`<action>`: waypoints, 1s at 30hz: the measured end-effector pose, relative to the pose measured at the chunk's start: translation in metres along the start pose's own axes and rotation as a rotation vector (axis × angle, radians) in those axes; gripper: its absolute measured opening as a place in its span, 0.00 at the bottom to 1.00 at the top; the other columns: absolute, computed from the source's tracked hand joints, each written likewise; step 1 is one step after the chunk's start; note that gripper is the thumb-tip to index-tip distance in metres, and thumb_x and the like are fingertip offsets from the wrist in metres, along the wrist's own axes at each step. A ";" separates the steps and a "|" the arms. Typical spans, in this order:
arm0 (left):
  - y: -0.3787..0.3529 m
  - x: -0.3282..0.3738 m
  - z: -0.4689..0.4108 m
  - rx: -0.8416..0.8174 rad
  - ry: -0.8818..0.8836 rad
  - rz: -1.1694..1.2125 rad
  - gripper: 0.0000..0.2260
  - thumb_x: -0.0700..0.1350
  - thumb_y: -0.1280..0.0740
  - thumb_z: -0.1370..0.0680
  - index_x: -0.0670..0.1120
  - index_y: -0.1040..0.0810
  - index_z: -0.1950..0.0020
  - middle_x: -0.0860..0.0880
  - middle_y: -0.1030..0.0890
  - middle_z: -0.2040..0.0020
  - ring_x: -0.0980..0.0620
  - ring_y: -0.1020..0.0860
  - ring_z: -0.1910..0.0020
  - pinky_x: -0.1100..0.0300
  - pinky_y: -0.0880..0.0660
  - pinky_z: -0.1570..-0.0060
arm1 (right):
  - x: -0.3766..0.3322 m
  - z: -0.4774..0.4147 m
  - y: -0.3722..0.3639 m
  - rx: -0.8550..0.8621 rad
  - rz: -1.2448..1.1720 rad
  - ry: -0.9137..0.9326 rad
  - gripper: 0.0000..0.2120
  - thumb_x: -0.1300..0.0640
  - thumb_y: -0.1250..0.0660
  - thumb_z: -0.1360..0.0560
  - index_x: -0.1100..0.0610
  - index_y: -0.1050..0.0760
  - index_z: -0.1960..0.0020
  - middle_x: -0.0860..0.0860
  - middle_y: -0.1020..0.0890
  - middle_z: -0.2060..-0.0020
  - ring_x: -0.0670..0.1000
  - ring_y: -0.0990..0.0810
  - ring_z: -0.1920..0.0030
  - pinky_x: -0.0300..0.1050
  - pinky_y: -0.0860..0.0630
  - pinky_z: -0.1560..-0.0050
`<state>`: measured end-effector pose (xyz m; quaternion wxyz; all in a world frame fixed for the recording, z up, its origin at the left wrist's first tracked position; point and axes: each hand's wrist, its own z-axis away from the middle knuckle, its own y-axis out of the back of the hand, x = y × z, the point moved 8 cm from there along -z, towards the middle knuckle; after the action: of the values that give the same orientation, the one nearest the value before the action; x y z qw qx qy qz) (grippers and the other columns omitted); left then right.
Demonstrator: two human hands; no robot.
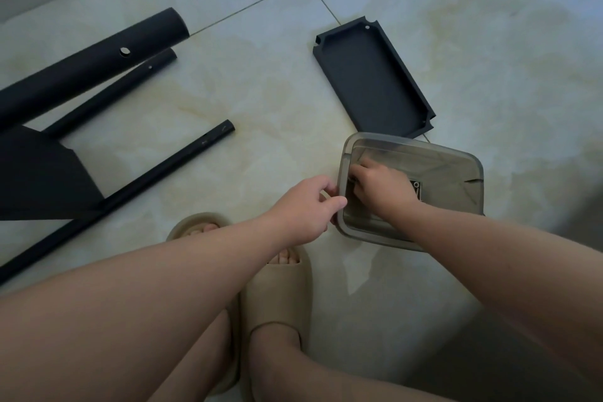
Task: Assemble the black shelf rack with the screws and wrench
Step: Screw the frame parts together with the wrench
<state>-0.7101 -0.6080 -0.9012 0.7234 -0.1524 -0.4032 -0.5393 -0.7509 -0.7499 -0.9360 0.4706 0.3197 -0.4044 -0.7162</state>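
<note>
Head view: looking down at a tiled floor [489, 42], both bare arms reaching forward.
Container: a smoky clear plastic tub [470, 160] sits on the floor.
Contents: something small and dark lies under the fingers inside, too blurred to name.
Left side: the left hand [306, 209] grips the tub's left rim, thumb and fingers pinching it.
Right side: the right hand [378, 183] is inside the tub, fingers curled down and bunched together; whether they hold anything cannot be told.
Shelf: the black shelf tray [372, 75] lies flat, open side up, just beyond the tub.
Rack parts: a thick tube [91, 65], thin tubes [163, 170] and a black panel [39, 173] lie at left, well apart from the tub.
Feet: beige slippers [277, 297] show beneath the left forearm.
</note>
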 end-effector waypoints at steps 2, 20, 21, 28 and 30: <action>0.000 -0.001 0.000 -0.002 0.010 0.006 0.06 0.49 0.35 0.18 0.51 0.27 0.54 0.44 0.16 0.58 0.51 0.22 0.67 0.63 0.31 0.69 | 0.000 0.000 0.000 0.003 0.000 -0.008 0.13 0.56 0.40 0.18 0.54 0.25 0.36 0.55 0.23 0.42 0.62 0.20 0.46 0.55 0.22 0.55; 0.001 -0.002 0.001 -0.035 0.051 -0.024 0.08 0.52 0.36 0.18 0.48 0.23 0.48 0.48 0.17 0.57 0.51 0.21 0.64 0.56 0.23 0.59 | 0.000 0.005 0.002 -0.005 -0.161 0.021 0.12 0.59 0.36 0.22 0.59 0.25 0.40 0.58 0.22 0.45 0.63 0.22 0.47 0.48 0.31 0.57; 0.003 -0.003 0.003 -0.032 0.070 -0.028 0.10 0.52 0.36 0.18 0.46 0.23 0.47 0.49 0.17 0.58 0.50 0.21 0.63 0.55 0.23 0.57 | -0.001 0.008 0.009 0.018 -0.183 0.023 0.11 0.60 0.35 0.22 0.60 0.24 0.41 0.59 0.23 0.45 0.63 0.22 0.47 0.48 0.31 0.57; 0.057 0.024 0.046 0.020 0.074 -0.343 0.08 0.51 0.39 0.17 0.49 0.23 0.49 0.50 0.17 0.53 0.50 0.22 0.58 0.57 0.28 0.59 | -0.026 0.044 0.096 0.148 -0.331 0.114 0.04 0.63 0.33 0.24 0.59 0.24 0.49 0.52 0.26 0.51 0.57 0.24 0.52 0.47 0.29 0.53; 0.087 0.043 0.069 0.086 0.051 -0.371 0.07 0.50 0.39 0.18 0.50 0.23 0.51 0.51 0.17 0.55 0.50 0.21 0.57 0.59 0.30 0.64 | -0.045 0.058 0.134 0.232 -0.384 0.139 0.04 0.64 0.33 0.24 0.60 0.22 0.50 0.50 0.26 0.53 0.56 0.23 0.53 0.49 0.26 0.50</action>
<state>-0.6566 -0.5590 -0.8069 0.6274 -0.0304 -0.4286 -0.6494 -0.7281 -0.7231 -0.7877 0.3125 0.4912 -0.3823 -0.7176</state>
